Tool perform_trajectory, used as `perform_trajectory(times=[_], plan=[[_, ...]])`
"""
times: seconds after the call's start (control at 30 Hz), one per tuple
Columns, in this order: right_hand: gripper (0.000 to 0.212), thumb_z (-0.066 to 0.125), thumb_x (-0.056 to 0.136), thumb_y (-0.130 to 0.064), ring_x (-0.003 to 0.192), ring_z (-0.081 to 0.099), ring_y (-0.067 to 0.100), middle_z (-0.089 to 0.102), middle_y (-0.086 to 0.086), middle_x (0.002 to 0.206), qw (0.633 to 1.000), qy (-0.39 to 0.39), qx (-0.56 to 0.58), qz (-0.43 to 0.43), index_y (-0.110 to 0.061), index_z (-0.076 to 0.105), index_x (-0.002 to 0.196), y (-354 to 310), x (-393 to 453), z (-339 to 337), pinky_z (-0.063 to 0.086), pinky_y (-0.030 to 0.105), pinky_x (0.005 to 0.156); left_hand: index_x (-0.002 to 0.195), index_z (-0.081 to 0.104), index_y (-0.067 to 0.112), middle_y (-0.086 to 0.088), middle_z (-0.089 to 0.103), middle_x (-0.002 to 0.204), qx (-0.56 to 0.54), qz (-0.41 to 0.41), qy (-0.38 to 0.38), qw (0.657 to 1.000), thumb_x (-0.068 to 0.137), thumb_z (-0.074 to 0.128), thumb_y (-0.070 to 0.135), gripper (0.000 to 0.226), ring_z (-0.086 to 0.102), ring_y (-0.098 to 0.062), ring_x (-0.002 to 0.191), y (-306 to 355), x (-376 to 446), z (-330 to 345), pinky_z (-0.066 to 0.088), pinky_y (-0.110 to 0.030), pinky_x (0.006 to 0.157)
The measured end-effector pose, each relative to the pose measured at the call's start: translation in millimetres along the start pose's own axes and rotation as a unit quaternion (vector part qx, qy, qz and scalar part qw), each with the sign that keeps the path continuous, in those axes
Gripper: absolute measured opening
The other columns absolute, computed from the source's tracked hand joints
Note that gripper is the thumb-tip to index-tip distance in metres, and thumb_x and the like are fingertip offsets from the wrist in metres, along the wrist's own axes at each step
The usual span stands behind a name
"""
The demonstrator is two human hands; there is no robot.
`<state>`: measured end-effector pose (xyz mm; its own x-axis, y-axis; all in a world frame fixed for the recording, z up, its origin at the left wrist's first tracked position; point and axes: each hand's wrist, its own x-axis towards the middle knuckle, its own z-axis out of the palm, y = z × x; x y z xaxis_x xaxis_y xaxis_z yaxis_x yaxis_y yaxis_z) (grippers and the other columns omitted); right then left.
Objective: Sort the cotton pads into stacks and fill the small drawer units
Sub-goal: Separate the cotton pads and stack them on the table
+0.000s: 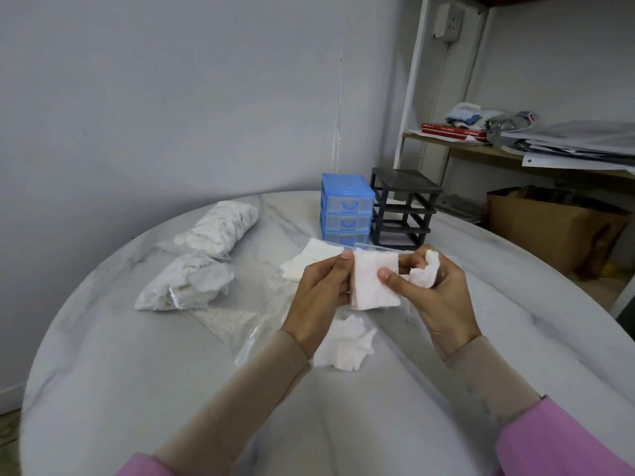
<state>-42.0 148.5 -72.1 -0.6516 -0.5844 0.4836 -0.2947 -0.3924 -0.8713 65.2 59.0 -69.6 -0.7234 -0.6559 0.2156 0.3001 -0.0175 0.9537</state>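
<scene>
Both hands hold a small stack of square white cotton pads (372, 283) above the table. My left hand (321, 293) grips its left edge. My right hand (436, 290) pinches the right edge with the thumb on the front, and its other fingers curl round a crumpled pad (426, 271). Under the hands lies a loose crumpled heap of pads (347, 345), and a flat stack of pads (311, 262) sits behind. A blue three-drawer unit (347, 209) with its drawers in stands at the back, beside a black drawer frame (403, 207) with no drawers in it.
Two clear bags full of cotton pads (218, 223) (187, 286) lie at the left on the round marble table (137, 372). An opened plastic bag (247, 314) lies flat by my left wrist. A shelf with papers (567, 142) and a cardboard box (549, 231) stand at the right.
</scene>
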Motion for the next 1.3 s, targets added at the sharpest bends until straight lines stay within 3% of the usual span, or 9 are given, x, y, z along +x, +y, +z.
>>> perform_trajectory(times=[0.2, 0.33, 0.43, 0.53, 0.67, 0.9, 1.0, 1.1, 1.3], plan=[[0.035, 0.07, 0.072, 0.01, 0.065, 0.062, 0.002, 0.06, -0.014, 0.06, 1.0, -0.002, -0.02, -0.002, -0.01, 0.04, 0.068, -1, -1, 0, 0.054, 0.019, 0.061, 0.098, 0.068, 0.001, -0.01, 0.071, 0.089, -0.002, 0.034, -0.041, 0.999, 0.079, 0.062, 0.022, 0.029, 0.068, -0.015, 0.081, -2, -2, 0, 0.055, -0.023, 0.07], [0.026, 0.073, 0.071, 0.005, 0.078, 0.061, 0.01, 0.063, -0.001, 0.081, 0.999, 0.014, -0.045, 0.007, -0.014, 0.055, 0.078, 2, -1, 0, 0.055, 0.024, 0.073, 0.092, 0.068, 0.007, -0.007, 0.072, 0.087, 0.053, 0.06, 0.011, 0.997, 0.086, 0.061, 0.005, 0.009, 0.068, -0.013, 0.078, -7, 1, -3, 0.054, -0.022, 0.067], [0.026, 0.071, 0.075, 0.002, 0.071, 0.06, -0.001, 0.061, 0.0, 0.087, 0.998, 0.02, -0.045, 0.04, -0.011, 0.053, 0.089, 3, 1, -2, 0.05, 0.014, 0.066, 0.096, 0.062, 0.017, -0.005, 0.071, 0.088, 0.098, 0.079, 0.059, 0.99, 0.087, 0.06, 0.004, 0.015, 0.068, -0.015, 0.078, -9, 2, -7, 0.055, -0.024, 0.066], [0.024, 0.065, 0.079, -0.006, 0.071, 0.061, -0.003, 0.063, -0.003, 0.084, 0.996, 0.013, 0.023, 0.086, -0.007, 0.05, 0.099, 3, 2, -2, 0.048, 0.013, 0.061, 0.1, 0.045, 0.029, 0.0, 0.067, 0.08, 0.125, 0.102, 0.086, 0.983, 0.093, 0.052, 0.006, 0.025, 0.063, -0.011, 0.069, -9, -1, -6, 0.052, -0.025, 0.061], [0.02, 0.043, 0.075, -0.009, 0.074, 0.059, 0.012, 0.066, -0.002, 0.076, 0.984, 0.01, 0.146, 0.105, -0.008, 0.051, 0.093, -2, 2, -4, 0.048, 0.02, 0.058, 0.093, 0.031, 0.021, 0.013, 0.051, 0.058, 0.161, 0.156, 0.083, 0.971, 0.096, 0.041, 0.001, 0.022, 0.044, -0.001, 0.048, -8, -3, -4, 0.034, -0.011, 0.048], [0.019, 0.042, 0.094, -0.003, 0.067, 0.055, 0.008, 0.06, 0.0, 0.083, 0.988, 0.026, 0.045, 0.143, -0.013, 0.057, 0.093, 6, 1, 2, 0.044, 0.019, 0.047, 0.064, 0.063, 0.017, 0.009, 0.061, 0.071, 0.19, 0.172, 0.076, 0.964, 0.086, 0.049, -0.012, 0.039, 0.053, 0.0, 0.068, -4, 0, -9, 0.038, -0.009, 0.066], [0.017, 0.051, 0.092, -0.004, 0.076, 0.063, 0.005, 0.065, 0.0, 0.092, 0.991, 0.011, 0.019, 0.13, -0.01, 0.058, 0.105, 10, -1, 1, 0.053, 0.019, 0.058, 0.061, 0.068, 0.017, 0.005, 0.059, 0.071, 0.194, 0.162, 0.057, 0.966, 0.084, 0.049, -0.014, 0.043, 0.054, -0.002, 0.07, -5, -1, -10, 0.037, -0.008, 0.067], [0.022, 0.059, 0.087, -0.006, 0.087, 0.065, 0.014, 0.068, 0.003, 0.099, 0.992, 0.018, 0.009, 0.128, -0.009, 0.057, 0.109, 10, 0, 0, 0.057, 0.027, 0.073, 0.065, 0.07, 0.016, 0.003, 0.059, 0.077, 0.218, 0.152, 0.051, 0.963, 0.087, 0.045, -0.012, 0.044, 0.054, -0.002, 0.074, -7, -2, -8, 0.036, -0.005, 0.067], [0.019, 0.066, 0.081, -0.006, 0.076, 0.068, 0.011, 0.073, -0.003, 0.08, 0.992, 0.032, 0.019, 0.121, -0.013, 0.052, 0.09, 8, -1, 0, 0.055, 0.025, 0.072, 0.085, 0.068, 0.024, 0.012, 0.064, 0.093, 0.258, 0.164, 0.1, 0.947, 0.085, 0.059, -0.001, 0.027, 0.053, 0.014, 0.084, -8, 1, -13, 0.035, -0.001, 0.075]])
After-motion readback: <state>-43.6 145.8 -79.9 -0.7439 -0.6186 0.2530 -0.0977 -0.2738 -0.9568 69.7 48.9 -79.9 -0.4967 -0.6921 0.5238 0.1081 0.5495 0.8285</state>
